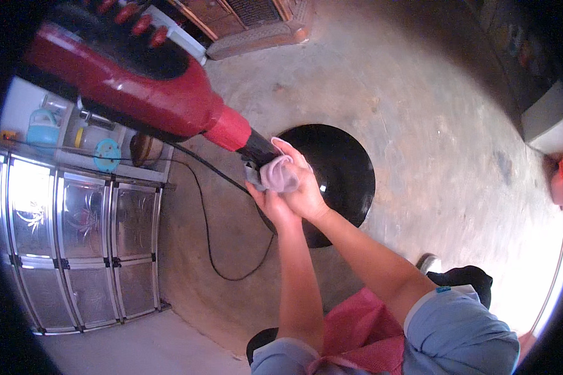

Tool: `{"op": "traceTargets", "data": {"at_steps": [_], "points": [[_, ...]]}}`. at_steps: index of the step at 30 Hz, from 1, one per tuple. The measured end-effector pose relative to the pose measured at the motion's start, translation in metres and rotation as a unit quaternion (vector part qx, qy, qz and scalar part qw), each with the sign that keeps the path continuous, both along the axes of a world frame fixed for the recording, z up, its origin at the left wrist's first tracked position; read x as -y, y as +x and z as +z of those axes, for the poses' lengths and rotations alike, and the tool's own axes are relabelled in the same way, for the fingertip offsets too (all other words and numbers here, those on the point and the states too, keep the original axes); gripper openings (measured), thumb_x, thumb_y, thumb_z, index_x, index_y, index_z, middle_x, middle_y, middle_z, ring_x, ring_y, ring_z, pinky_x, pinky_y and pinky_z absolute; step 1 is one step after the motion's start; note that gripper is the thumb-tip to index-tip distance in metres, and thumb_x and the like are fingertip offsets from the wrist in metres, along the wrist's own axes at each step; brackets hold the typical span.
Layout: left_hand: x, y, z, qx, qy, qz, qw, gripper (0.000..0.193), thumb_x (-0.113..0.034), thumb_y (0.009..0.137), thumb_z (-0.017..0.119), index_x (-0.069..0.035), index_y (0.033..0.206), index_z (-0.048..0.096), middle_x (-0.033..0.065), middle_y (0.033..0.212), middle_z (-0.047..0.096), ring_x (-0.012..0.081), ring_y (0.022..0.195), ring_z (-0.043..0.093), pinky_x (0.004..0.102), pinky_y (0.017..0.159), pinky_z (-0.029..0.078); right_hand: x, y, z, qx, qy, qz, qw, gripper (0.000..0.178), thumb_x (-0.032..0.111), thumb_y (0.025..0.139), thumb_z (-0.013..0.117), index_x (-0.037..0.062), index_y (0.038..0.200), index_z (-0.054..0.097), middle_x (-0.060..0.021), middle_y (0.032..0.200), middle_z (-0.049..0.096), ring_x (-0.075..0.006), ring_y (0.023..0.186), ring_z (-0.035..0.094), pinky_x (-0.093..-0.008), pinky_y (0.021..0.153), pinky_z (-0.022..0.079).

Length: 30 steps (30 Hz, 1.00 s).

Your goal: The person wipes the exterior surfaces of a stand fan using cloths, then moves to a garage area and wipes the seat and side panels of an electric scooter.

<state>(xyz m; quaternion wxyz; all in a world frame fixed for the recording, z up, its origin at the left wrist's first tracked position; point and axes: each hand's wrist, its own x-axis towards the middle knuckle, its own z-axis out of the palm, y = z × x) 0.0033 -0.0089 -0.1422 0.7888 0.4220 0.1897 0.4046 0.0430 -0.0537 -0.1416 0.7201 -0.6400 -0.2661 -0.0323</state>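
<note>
A red and black pedestal fan (169, 106) reaches from the upper left toward its round black base (353, 181) on the floor. A pale pink-grey cloth (280, 175) is wrapped about the dark pole (258, 149), just below the red collar. My right hand (304, 192) closes over the cloth from the right side. From below, my left hand (274, 205) cups the cloth and pole, its wrist touching my right one. Cloth and knuckles hide part of the pole and several fingertips.
A black power cord (206, 231) loops across the concrete floor (431, 137). A cabinet with silver-framed panels (84, 219) stands at left, with a blue jug (42, 129) and a brown basket (146, 150) above it. Wooden furniture (256, 28) stands at the far side.
</note>
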Motion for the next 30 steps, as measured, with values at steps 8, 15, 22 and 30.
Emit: {"op": "traceTargets", "data": {"at_steps": [8, 15, 22, 30], "points": [[-0.01, -0.009, -0.102, -0.217, 0.007, -0.047, 0.975, 0.057, 0.004, 0.084, 0.052, -0.008, 0.135, 0.031, 0.0099, 0.128, 0.047, 0.0247, 0.113, 0.051, 0.0385, 0.093, 0.045, 0.005, -0.004, -0.108, -0.142, -0.074, 0.01, 0.987, 0.026, 0.002, 0.07, 0.062, 0.0031, 0.096, 0.066, -0.0118, 0.128, 0.053, -0.0289, 0.115, 0.052, -0.0339, 0.096, 0.043], [-0.018, -0.015, -0.145, -0.33, 0.141, -0.114, 0.926, 0.055, -0.003, 0.088, 0.054, -0.008, 0.137, 0.031, 0.01, 0.132, 0.046, 0.0229, 0.116, 0.048, 0.0361, 0.098, 0.04, 0.011, 0.005, -0.151, -0.114, -0.324, 0.047, 0.938, 0.041, 0.01, 0.076, 0.057, 0.0042, 0.116, 0.057, -0.0117, 0.132, 0.049, -0.0309, 0.123, 0.043, -0.0376, 0.103, 0.033], [-0.025, -0.022, -0.184, -0.321, 0.205, -0.119, 0.917, 0.044, -0.005, 0.085, 0.059, -0.003, 0.125, 0.04, 0.0105, 0.124, 0.051, 0.0225, 0.112, 0.05, 0.0352, 0.096, 0.041, 0.012, -0.011, -0.158, -0.038, -0.42, -0.036, 0.906, 0.042, 0.011, 0.083, 0.048, 0.0038, 0.125, 0.05, -0.0137, 0.135, 0.043, -0.0331, 0.124, 0.04, -0.039, 0.105, 0.032], [-0.023, -0.039, -0.185, -0.452, 0.409, -0.092, 0.787, 0.04, -0.01, 0.078, 0.064, 0.003, 0.113, 0.049, 0.0155, 0.113, 0.057, 0.0235, 0.103, 0.054, 0.0353, 0.091, 0.043, 0.039, -0.022, -0.162, -0.058, -0.492, 0.018, 0.868, 0.033, 0.018, 0.083, 0.049, -0.0023, 0.103, 0.066, -0.0143, 0.142, 0.036, -0.0296, 0.129, 0.035, -0.0413, 0.103, 0.033]]}}
